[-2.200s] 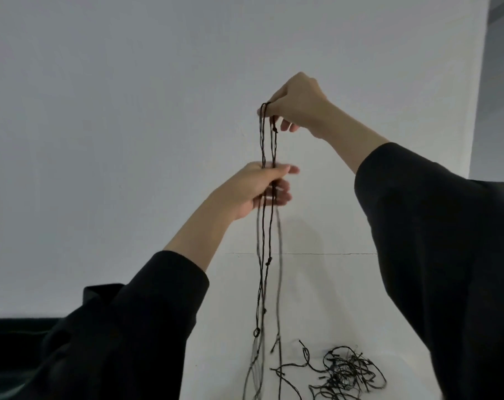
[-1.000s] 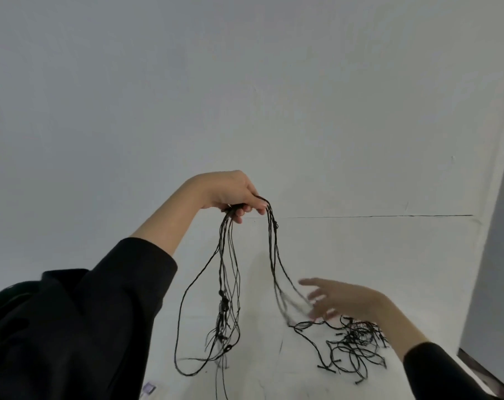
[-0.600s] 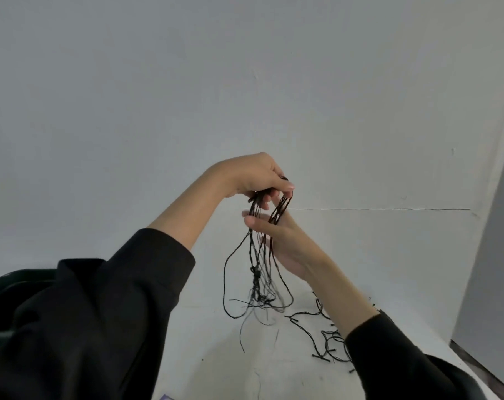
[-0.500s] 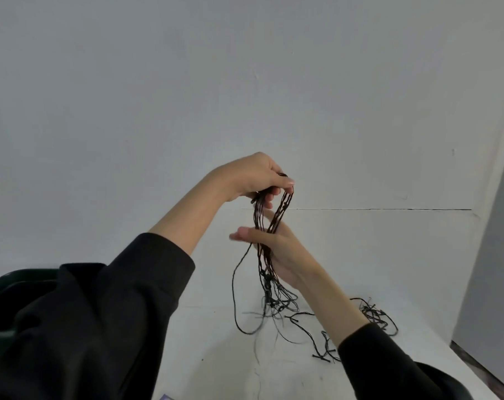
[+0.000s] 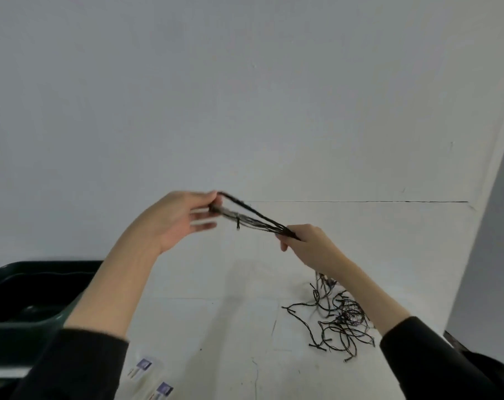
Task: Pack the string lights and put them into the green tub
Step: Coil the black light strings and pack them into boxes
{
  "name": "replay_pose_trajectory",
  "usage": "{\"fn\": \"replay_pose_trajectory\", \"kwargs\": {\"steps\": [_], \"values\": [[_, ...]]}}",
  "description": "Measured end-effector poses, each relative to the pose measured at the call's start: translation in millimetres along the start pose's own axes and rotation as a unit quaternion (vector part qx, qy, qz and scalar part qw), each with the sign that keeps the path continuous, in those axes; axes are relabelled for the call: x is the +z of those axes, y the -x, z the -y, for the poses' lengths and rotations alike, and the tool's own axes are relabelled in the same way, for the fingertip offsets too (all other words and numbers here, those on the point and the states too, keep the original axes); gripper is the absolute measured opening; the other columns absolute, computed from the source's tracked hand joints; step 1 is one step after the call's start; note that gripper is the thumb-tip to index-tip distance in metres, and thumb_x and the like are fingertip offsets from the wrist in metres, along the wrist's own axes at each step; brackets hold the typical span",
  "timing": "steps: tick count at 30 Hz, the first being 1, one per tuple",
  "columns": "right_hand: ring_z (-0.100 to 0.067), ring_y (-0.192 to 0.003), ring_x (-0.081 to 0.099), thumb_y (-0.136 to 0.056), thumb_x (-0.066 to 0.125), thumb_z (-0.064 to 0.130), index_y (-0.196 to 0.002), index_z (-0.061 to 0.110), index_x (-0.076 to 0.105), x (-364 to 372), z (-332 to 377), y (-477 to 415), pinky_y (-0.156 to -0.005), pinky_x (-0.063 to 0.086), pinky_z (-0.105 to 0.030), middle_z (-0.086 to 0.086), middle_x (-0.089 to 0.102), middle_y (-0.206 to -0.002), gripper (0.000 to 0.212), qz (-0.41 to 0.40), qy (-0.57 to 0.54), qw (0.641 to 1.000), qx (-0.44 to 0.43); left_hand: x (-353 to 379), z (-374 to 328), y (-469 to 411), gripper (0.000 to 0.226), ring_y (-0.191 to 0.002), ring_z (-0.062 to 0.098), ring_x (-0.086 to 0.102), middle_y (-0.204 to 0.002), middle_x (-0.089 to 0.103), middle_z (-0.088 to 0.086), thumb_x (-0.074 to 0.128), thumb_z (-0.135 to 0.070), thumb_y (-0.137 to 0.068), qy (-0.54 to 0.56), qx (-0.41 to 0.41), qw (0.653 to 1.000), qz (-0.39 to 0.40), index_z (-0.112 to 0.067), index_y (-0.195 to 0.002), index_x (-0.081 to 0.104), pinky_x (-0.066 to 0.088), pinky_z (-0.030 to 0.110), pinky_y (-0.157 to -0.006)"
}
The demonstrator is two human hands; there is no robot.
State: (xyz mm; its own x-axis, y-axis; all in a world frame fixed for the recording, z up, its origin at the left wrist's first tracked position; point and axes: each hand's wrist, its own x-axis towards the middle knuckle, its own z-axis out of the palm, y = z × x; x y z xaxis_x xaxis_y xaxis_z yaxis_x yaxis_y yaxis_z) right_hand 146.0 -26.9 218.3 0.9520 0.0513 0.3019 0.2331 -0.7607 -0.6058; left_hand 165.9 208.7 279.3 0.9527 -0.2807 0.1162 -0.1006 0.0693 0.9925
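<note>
Green tub (image 5: 28,284): far left on the white worktop (image 5: 216,327), dark green, its open top facing up. Its inside is too dim to make out.
Cards (image 5: 143,366): two small printed slips lying flat on the worktop at the near edge, just right of the left sleeve.
Left hand (image 5: 175,220): raised above the worktop, palm towards the camera. Thumb and forefinger appear to pinch the left end of the looped strands, though the fingertips are blurred. The other fingers are held out nearly straight.
String lights (image 5: 250,219): a gathered bunch of thin black strands pulled taut between the two hands in the air, sloping down from left to right. They are well apart from the tub.
Right hand (image 5: 308,243): lower than the left, fingers curled round the right end of the bunch in a closed grip.
Tangle (image 5: 340,321): the rest of the black wire hangs below the right hand and lies in a loose heap on the worktop, partly behind the right forearm.
</note>
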Motion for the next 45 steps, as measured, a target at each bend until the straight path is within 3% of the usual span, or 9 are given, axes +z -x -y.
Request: {"fn": "replay_pose_trajectory", "kwargs": {"steps": [8,12,19,23,26,29,31,36,45], "values": [[-0.033,-0.077,0.053,-0.100,0.036,0.024,-0.079,0.007,0.043,12.5,-3.7,17.4,-0.070,0.042,-0.037,-0.009,0.063,-0.084,0.028,-0.007,0.187,0.979,-0.078,11.1,149.9,57.3,0.017,-0.095,0.029,0.060,-0.106,0.061,0.016,0.049,-0.013,-0.092,0.163,-0.189,0.968,-0.034,-0.005,-0.089,0.064,0.047,0.040,-0.085],[-0.022,-0.086,0.044,-0.103,0.031,0.030,-0.082,0.013,0.045,29.0,-8.1,27.7,-0.072,0.030,-0.030,-0.005,0.053,-0.086,0.030,0.018,0.262,0.951,-0.163,31.5,161.2,71.9,0.032,-0.112,0.011,0.052,-0.130,0.052,-0.005,0.061,-0.037,-0.087,-0.028,-0.051,0.986,-0.156,-0.033,-0.118,0.053,0.041,0.036,-0.099],[-0.017,-0.087,0.041,-0.086,0.045,0.018,-0.088,0.014,0.058,67.7,1.5,42.3,-0.075,0.037,-0.030,-0.001,0.052,-0.090,0.014,0.002,0.216,0.935,-0.283,70.0,135.5,64.8,0.107,-0.122,-0.006,0.045,-0.133,0.046,-0.026,0.072,-0.061,-0.059,-0.058,0.065,0.996,-0.022,-0.047,-0.143,0.006,0.036,0.023,-0.105],[-0.014,-0.082,0.034,-0.079,0.030,0.030,-0.089,0.014,0.058,74.2,13.9,45.1,-0.070,0.032,-0.029,0.002,0.044,-0.086,0.034,0.001,0.163,0.940,-0.299,69.7,148.1,64.8,0.072,-0.118,-0.002,0.053,-0.133,0.054,-0.009,0.074,-0.039,-0.070,0.078,0.046,0.995,0.052,-0.030,-0.132,0.038,0.045,0.023,-0.097],[-0.015,-0.083,0.034,-0.083,0.028,0.033,-0.093,0.015,0.057,77.1,10.3,43.5,-0.071,0.030,-0.031,0.002,0.043,-0.087,0.035,0.049,0.189,0.937,-0.289,60.9,155.3,68.7,0.060,-0.114,0.014,0.059,-0.114,0.067,0.003,0.068,-0.038,-0.071,0.088,0.031,0.990,0.103,-0.012,-0.121,0.050,0.047,0.030,-0.097],[-0.012,-0.083,0.034,-0.087,0.045,0.022,-0.086,0.026,0.046,79.7,3.6,39.7,-0.075,0.031,-0.029,0.006,0.041,-0.085,0.005,0.134,0.167,0.948,-0.236,53.5,161.2,73.0,0.028,-0.070,0.019,0.063,-0.066,0.060,0.002,0.069,-0.025,-0.075,0.069,0.000,0.989,0.129,-0.007,-0.089,0.054,0.052,0.037,-0.082],[-0.006,-0.081,0.037,-0.098,0.040,0.021,-0.076,0.025,0.043,79.7,2.5,39.0,-0.077,0.032,-0.025,0.007,0.043,-0.078,0.022,0.185,0.100,0.961,-0.179,48.7,166.9,77.2,0.012,-0.052,0.018,0.052,-0.053,0.050,0.001,0.064,-0.010,-0.079,0.072,-0.039,0.987,0.140,-0.005,-0.080,0.053,0.053,0.044,-0.089],[-0.012,-0.061,0.041,-0.096,0.051,0.023,-0.065,0.013,0.052,79.5,-3.8,43.3,-0.060,0.034,-0.025,0.019,0.054,-0.057,0.033,0.202,0.009,0.975,-0.093,38.4,180.2,89.4,0.017,-0.049,0.015,0.050,-0.050,0.046,-0.003,0.052,-0.009,-0.092,-0.040,-0.097,0.984,0.143,-0.005,-0.101,0.066,0.055,0.038,-0.084],[-0.015,-0.047,0.036,-0.096,0.053,0.022,-0.064,0.013,0.060,101.7,-32.6,62.2,-0.048,0.029,-0.024,0.000,0.046,-0.049,0.034,0.119,-0.308,0.939,0.099,34.0,173.7,104.3,0.024,-0.061,0.013,0.052,-0.060,0.055,-0.002,0.062,-0.032,-0.086,-0.091,-0.074,0.993,0.030,-0.020,-0.065,0.063,0.043,0.008,-0.062]]}}
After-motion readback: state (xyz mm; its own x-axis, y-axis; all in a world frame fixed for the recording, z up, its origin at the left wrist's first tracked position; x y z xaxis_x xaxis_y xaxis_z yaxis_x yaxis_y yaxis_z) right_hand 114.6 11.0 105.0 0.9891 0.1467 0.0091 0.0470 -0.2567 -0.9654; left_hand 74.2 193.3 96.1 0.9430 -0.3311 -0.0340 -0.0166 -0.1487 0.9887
